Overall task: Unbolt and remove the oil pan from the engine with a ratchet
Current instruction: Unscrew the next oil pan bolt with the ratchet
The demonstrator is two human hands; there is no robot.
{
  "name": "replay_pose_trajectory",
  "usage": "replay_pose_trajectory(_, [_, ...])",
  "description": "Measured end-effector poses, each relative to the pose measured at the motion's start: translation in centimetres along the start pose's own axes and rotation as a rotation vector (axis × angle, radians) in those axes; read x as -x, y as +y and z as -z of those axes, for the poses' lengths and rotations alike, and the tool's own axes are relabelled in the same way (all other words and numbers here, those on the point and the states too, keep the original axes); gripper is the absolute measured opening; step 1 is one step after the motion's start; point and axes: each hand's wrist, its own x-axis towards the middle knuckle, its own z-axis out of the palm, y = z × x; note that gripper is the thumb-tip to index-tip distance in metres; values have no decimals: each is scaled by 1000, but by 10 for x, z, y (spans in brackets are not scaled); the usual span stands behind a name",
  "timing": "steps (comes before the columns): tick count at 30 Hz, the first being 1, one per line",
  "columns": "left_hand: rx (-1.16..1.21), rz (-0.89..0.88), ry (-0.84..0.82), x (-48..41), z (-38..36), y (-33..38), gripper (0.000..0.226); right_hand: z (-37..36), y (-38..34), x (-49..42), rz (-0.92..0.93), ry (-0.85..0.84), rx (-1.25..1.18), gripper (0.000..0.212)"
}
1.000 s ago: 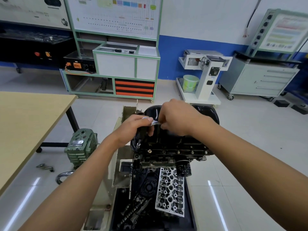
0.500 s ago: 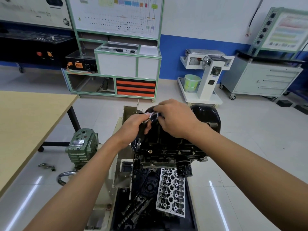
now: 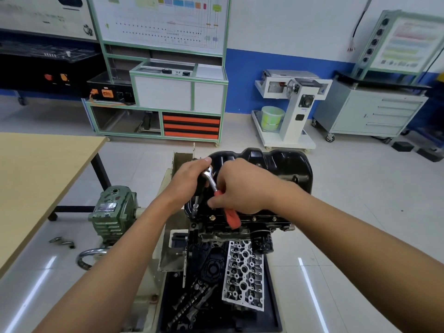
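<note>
The glossy black steel oil pan [image 3: 276, 164] sits on top of the upturned dark engine block [image 3: 245, 223], its flange bolts facing me. On its near left corner a slim chrome extension bar [image 3: 195, 207] stands down onto the flange, with the chrome ratchet with the orange-red grip [image 3: 213, 183] on top of it. Half a second ago the grip was hidden under my palm. Now it has swung towards me and pokes out below my right hand [image 3: 242, 188], whose fingers are curled round it. My left hand [image 3: 189, 181] has stayed on the ratchet's head, fingers wrapped over it and thumb laid along the top. A black round oil filter [image 3: 262, 241] juts from the block's near side. Beneath the engine, a shallow black tray [image 3: 275, 306] holds a silver cylinder head [image 3: 243, 272], grey camshafts [image 3: 192, 299] and a black moulded cover [image 3: 212, 267]. To my left are a dull green cast gearbox [image 3: 113, 212] and a pale wooden table [image 3: 36, 176]. Further off, a light green bucket [image 3: 271, 117] stands on a white stand; I cannot tell what it holds.
</note>
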Motion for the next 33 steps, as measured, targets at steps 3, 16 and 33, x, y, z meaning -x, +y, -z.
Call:
replay_pose_trajectory(3, [9,-25,-66,3,10,1,49,8,16,-6,-29,-54,78,19])
replay_pose_trajectory(16, [-38,6,-215,12,7,-2,43,-21,45,-33,96,182,42,66])
replay_pose_trajectory(33, [-5,-3,8,7,-3,-2,42,-19,-16,-7,-15,111,-13,47])
